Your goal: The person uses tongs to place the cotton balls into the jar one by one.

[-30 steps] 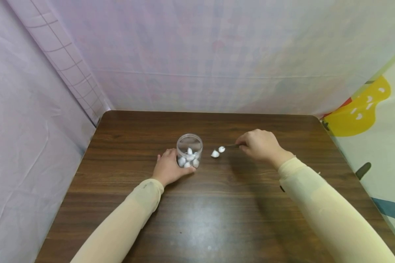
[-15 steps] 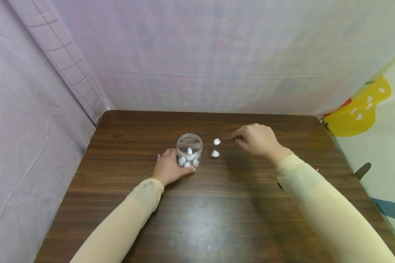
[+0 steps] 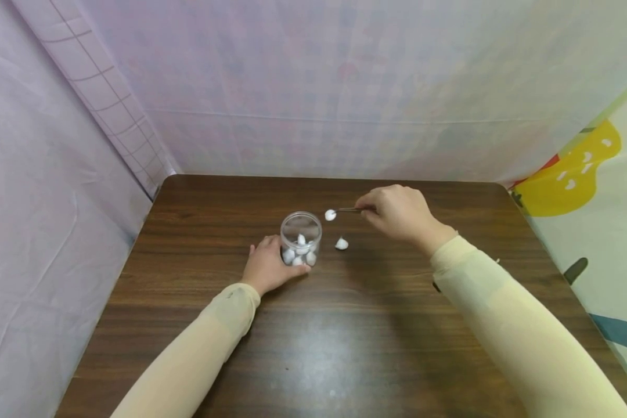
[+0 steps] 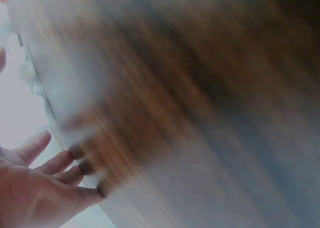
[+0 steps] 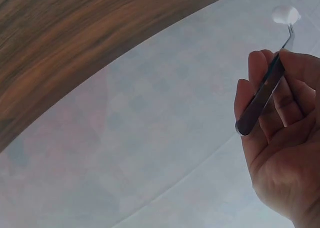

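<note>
My left hand (image 3: 267, 267) steadies a clear plastic jar (image 3: 301, 231), its thumb across the front and its fingers at the left side. Several white cotton balls (image 3: 303, 249) lie inside the lidless jar. Between thumb and fingers, my right hand (image 3: 399, 212) pinches a pair of metal tweezers (image 5: 262, 95). Their bent tips grip one cotton ball (image 3: 330, 215), held up just right of the jar's rim. Another cotton ball (image 3: 342, 244) rests on the table, right of the jar. In the left wrist view, my left hand (image 4: 42, 188) shows at the lower left.
Everything stands on a brown wood-grain table (image 3: 240, 348) with rounded far corners. Pale curtains (image 3: 319, 87) hang behind its far edge and along the left. A patterned cloth (image 3: 606, 232) hangs at the right.
My right hand has lifted a cotton ball off the table with the tweezers and moved it left and away from me, toward the jar. The left hand and jar have stayed put.
</note>
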A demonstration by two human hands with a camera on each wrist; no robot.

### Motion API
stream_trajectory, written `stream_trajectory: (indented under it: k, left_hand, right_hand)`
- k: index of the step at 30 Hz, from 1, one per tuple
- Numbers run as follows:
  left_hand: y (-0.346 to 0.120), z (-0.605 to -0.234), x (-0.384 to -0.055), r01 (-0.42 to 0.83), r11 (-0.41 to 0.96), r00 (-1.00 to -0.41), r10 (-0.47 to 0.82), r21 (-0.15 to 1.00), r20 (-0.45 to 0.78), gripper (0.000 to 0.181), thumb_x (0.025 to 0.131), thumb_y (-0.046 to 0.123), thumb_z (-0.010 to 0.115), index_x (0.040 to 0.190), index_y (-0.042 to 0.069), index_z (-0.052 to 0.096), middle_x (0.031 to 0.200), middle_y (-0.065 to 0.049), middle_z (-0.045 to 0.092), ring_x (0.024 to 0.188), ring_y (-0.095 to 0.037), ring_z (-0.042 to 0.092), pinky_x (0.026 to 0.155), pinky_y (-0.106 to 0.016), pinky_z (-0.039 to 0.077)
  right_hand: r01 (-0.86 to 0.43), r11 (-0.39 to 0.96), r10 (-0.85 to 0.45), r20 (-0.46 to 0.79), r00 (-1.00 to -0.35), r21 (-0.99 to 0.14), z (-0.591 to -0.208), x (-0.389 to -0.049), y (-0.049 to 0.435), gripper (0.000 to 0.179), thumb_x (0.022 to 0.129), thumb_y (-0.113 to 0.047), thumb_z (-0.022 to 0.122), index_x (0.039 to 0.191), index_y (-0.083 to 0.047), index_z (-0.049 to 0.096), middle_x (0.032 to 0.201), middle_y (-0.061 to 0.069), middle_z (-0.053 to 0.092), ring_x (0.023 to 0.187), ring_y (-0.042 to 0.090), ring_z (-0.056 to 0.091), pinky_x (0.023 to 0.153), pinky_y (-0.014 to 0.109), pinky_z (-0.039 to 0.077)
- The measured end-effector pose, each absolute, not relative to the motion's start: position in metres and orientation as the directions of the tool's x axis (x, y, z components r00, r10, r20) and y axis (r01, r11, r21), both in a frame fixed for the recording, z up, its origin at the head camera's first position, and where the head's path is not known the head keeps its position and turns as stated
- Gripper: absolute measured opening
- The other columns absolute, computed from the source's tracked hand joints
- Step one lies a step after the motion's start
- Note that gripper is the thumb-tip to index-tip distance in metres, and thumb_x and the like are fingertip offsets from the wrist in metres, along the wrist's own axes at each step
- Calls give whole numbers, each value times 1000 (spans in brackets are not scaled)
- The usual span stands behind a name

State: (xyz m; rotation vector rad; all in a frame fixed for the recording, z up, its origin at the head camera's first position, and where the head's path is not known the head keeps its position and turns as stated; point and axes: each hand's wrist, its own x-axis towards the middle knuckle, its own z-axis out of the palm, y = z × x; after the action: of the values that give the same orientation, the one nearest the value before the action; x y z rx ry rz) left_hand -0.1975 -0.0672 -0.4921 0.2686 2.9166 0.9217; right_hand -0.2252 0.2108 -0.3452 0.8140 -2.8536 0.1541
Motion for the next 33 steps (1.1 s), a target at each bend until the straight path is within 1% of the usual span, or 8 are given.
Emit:
stream_trajectory:
  k: [5,9,18,22,27,33]
  left_hand:
    - [-67,-494,-198,147,806,-982,188,574,-11,103,72,68,77,147,7,44,144,-13,49,137,-29,40,116,-60,14]
    - [-68,-495,-199,144,807,-983,185,573,-15,103,72,68,77,147,8,44,144,-13,50,136,-29,40,117,-60,14]
    - [-68,-496,-200,142,804,-983,182,578,-12,101,72,67,78,146,7,45,143,-14,50,136,-29,40,117,-60,14]
    - [-67,-495,-199,144,799,-983,184,584,-9,101,72,67,79,146,6,46,142,-14,50,136,-29,41,117,-60,15]
    - [-67,-496,-199,142,796,-983,183,589,-10,102,71,67,79,146,6,46,143,-13,50,136,-29,40,117,-59,14]
    - [-68,-496,-200,146,796,-983,182,588,-4,103,71,67,79,146,5,46,142,-14,50,136,-30,41,117,-60,14]
  right_hand:
    - [-544,836,-522,204,-828,-68,-343,-224,198,19,92,-22,70,110,-22,78,106,-2,73,73,18,66,52,42,50]
    - [-570,818,-548,204,-811,-71,-344,-224,188,20,93,-22,69,110,-22,78,110,-2,73,77,18,68,52,42,50]
    - [-610,792,-594,189,-782,-33,-352,-224,171,19,90,-21,68,106,-23,78,108,-6,73,80,18,68,54,43,52]
    - [-617,786,-604,171,-778,-31,-355,-223,168,21,90,-21,66,107,-23,78,109,-6,73,81,18,68,53,42,52]
    - [-619,785,-609,153,-778,-26,-356,-223,166,21,90,-21,67,107,-23,78,108,-6,73,77,16,67,50,39,50]
    - [-617,786,-609,140,-780,-19,-357,-223,166,21,89,-21,67,107,-22,78,108,-6,73,76,17,67,50,38,51]
